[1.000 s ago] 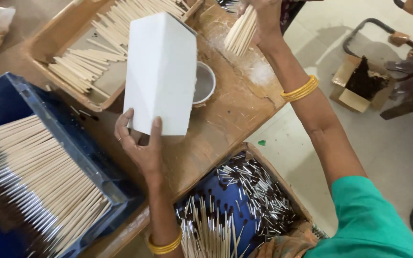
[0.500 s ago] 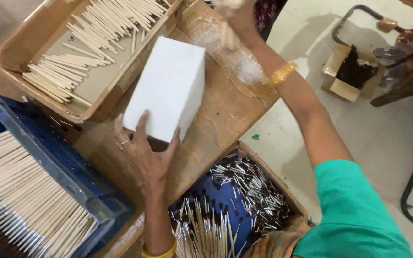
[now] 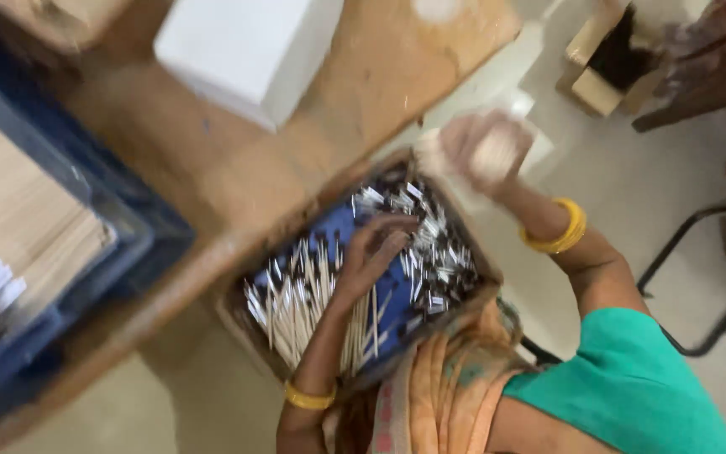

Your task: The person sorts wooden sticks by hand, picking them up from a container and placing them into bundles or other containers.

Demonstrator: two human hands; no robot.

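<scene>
Left hand (image 3: 371, 256) down in the lap tray (image 3: 472, 252), fingers spread and curled over the loose sticks (image 3: 296, 303), touching the pile, not clearly pinching any. Right hand (image 3: 485, 151) up just past the tray's far corner, wrapped round a pale bundle (image 3: 497, 155), but super blurry so can't tell the exact grip or what the bundle really is. Tray w/ blue lining, light sticks at the near-left end, darker metal-tipped bits (image 3: 439, 252) to the right, tucked right against the wooden table (image 3: 363, 101) edge. White box (image 3: 249, 50) on the table top, well apart from both hands, top cut off by frame. Blue crate (image 3: 86, 210) of pale sticks at left, partly out of frame. Bare floor (image 3: 632, 185) to the right, w/ a small cardboard box (image 3: 598, 63) and a black metal frame (image 3: 699, 277). Whole shot motion-smeared, fine detail lost.
</scene>
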